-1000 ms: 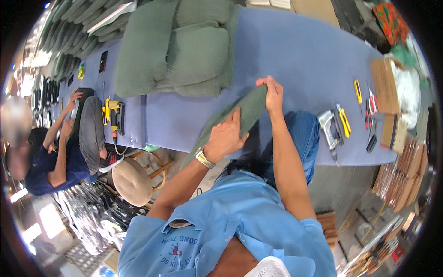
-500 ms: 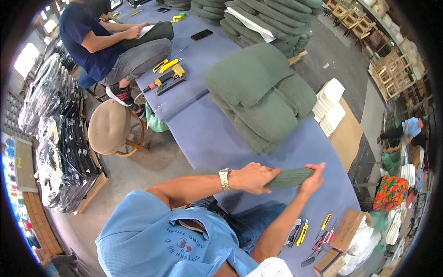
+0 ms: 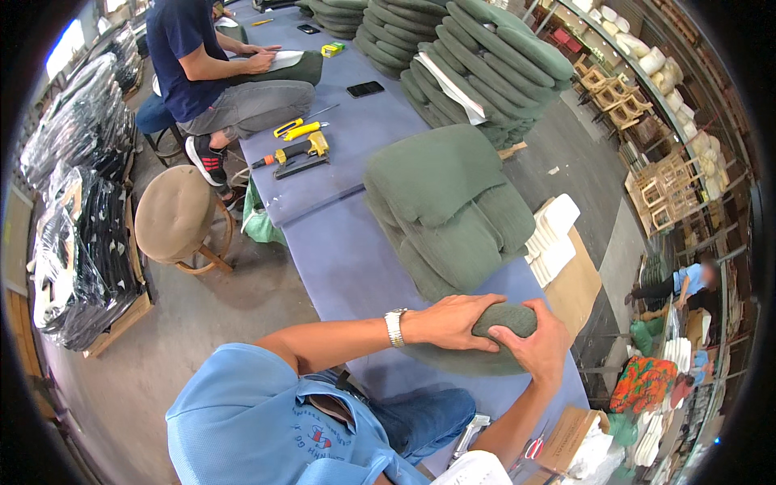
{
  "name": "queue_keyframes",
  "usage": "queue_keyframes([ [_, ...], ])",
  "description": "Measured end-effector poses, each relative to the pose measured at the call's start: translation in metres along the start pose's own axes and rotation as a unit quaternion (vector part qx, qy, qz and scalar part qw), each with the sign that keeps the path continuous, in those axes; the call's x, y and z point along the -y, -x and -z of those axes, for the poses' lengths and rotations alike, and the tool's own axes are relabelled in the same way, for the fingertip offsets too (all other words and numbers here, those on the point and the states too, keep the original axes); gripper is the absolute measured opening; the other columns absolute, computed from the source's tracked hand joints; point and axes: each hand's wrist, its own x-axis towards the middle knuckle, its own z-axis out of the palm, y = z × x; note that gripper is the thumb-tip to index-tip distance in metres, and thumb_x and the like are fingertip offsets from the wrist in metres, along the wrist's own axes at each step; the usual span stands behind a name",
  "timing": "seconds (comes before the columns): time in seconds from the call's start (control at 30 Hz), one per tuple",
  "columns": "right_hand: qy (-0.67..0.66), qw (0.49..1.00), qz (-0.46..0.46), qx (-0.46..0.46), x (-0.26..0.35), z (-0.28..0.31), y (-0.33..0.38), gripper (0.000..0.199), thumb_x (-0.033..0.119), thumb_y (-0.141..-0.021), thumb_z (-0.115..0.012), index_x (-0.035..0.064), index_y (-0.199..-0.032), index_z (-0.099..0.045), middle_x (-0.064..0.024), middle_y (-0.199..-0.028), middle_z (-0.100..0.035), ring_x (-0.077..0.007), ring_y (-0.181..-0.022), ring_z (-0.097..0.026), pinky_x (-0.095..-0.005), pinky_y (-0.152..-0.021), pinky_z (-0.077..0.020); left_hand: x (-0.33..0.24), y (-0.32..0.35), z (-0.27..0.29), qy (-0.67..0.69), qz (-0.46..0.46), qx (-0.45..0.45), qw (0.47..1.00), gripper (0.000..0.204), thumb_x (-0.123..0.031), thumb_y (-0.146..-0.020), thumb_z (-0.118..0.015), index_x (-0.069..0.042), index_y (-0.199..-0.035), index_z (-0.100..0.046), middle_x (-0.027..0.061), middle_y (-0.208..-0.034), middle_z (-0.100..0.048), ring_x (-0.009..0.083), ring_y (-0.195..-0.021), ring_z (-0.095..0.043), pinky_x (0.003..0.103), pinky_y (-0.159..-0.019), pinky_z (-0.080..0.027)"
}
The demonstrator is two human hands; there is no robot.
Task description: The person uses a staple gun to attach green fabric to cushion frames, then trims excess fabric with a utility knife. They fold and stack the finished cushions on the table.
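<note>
A dark green fabric-covered seat cushion (image 3: 508, 319) is gripped at its edge by both of my hands, low over the blue-grey table. My left hand (image 3: 453, 322), below a metal wristwatch, is closed on the cushion's left side with the thumb stretched along it. My right hand (image 3: 540, 339) wraps round its right side, thumb and forefinger pressing the fabric. Part of the cushion's body shows below the left hand, and its underside is hidden. Just beyond lies a pile of similar green cushions (image 3: 444, 186).
A yellow nail gun (image 3: 303, 152), yellow cutters (image 3: 303, 130) and a black phone (image 3: 365, 89) lie on the table (image 3: 323, 234). Tall green cushion stacks (image 3: 493, 69) stand behind. A seated co-worker (image 3: 202, 73) works at the far left, near a beige stool (image 3: 175, 214). White pads (image 3: 554, 234) sit right.
The cushion has turned from edge-on to showing a rounded end and part of its broad side. My hands have come closer together round it, and the view has shifted.
</note>
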Motion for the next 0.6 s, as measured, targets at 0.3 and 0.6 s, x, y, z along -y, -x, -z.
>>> queue_keyframes([
  [0.3, 0.049, 0.998, -0.032, -0.037, 0.013, -0.023, -0.018, 0.07, 0.074, -0.073, -0.077, 0.005, -0.081, -0.069, -0.0189, -0.071, -0.068, -0.0436, -0.07, -0.066, -0.052, -0.062, -0.0456, 0.019, -0.009, 0.009, -0.025, 0.022, -0.051, 0.998, 0.069, -0.059, -0.084, -0.08, 0.003, -0.112, -0.069, 0.0218, -0.075, -0.069, 0.037, -0.069, -0.07, 0.047, -0.063, -0.053],
  [0.6, 0.006, 0.989, -0.061, -0.137, -0.032, -0.034, -0.025, 0.054, 0.046, -0.105, -0.055, 0.0029, -0.077, -0.069, -0.0194, -0.064, -0.061, -0.0388, -0.059, -0.059, -0.049, -0.058, -0.0417, 0.028, -0.032, -0.009, 0.012, -0.008, -0.041, 0.999, 0.072, -0.064, -0.087, -0.075, 0.002, -0.113, -0.066, 0.0225, -0.075, -0.069, 0.0402, -0.071, -0.071, 0.047, -0.064, -0.055],
])
